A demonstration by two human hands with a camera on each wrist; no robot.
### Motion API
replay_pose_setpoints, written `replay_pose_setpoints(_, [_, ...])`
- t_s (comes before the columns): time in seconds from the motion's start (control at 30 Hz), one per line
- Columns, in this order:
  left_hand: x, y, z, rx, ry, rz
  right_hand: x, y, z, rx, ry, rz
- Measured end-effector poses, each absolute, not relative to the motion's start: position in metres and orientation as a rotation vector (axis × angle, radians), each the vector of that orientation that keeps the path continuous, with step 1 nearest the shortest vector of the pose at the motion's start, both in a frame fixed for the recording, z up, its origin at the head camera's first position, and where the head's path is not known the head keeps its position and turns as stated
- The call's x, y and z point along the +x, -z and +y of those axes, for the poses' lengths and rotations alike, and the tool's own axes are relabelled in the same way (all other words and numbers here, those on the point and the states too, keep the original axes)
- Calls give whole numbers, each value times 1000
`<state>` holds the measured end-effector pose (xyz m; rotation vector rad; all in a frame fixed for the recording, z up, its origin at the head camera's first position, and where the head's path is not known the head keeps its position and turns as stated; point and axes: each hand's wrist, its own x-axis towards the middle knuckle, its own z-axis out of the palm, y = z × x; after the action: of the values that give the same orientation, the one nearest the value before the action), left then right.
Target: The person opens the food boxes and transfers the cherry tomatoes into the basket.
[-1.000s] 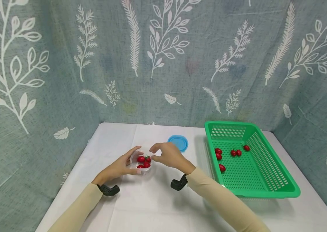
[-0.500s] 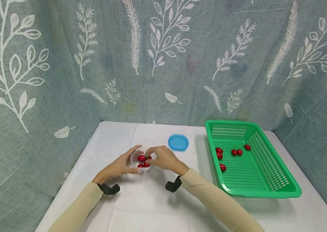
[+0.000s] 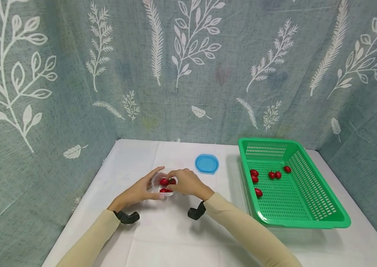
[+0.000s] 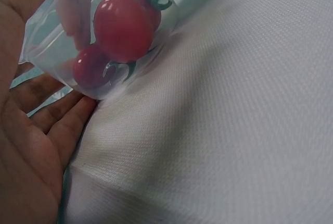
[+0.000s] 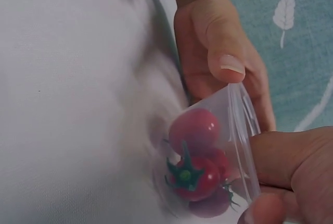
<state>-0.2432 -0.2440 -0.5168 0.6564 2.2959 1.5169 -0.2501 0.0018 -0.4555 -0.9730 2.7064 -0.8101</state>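
Observation:
My left hand grips a small clear plastic tub, thumb at the near side and fingers around the far side. Inside lie several red cherry tomatoes with green stems; one tomato shows large through the wall in the left wrist view. My right hand reaches in over the right rim, thumb and forefinger bent around a tomato. In the right wrist view the right fingers are at the tub's mouth, their tips partly hidden behind the plastic, close to a stemmed tomato.
A blue lid lies flat behind the right hand. To the right stands a green perforated basket with several cherry tomatoes in it. The table has a white cloth, and patterned curtains enclose its back and sides.
My right hand has moved left and down from beside the tub into its mouth, its fingers closing around a tomato. The left hand keeps holding the tub in place.

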Motion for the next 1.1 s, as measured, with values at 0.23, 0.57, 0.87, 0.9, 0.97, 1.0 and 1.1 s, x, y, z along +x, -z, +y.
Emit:
replay_pose_setpoints(0.23, [-246, 517, -244, 658, -1517, 2294, -255, 459, -4, -915, 852, 2603])
replay_pose_setpoints(0.57, [-245, 518, -244, 661, -1518, 2300, -258, 461, -7, -893, 846, 2553])
replay_pose_setpoints(0.87, [-246, 521, -245, 698, -1501, 2297, -251, 456, -6, -946, 774, 2673])
replay_pose_setpoints(0.9, [-246, 521, -244, 702, -1502, 2296, -250, 456, -6, -948, 758, 2698])
replay_pose_setpoints(0.97, [-246, 521, -244, 705, -1505, 2294, -249, 453, -7, -959, 741, 2725])
replay_pose_setpoints(1.0, [-246, 521, -244, 701, -1508, 2294, -249, 452, -7, -969, 737, 2732])
replay_pose_setpoints(1.1, [-245, 520, -244, 680, -1507, 2303, -249, 449, -7, -1000, 733, 2715])
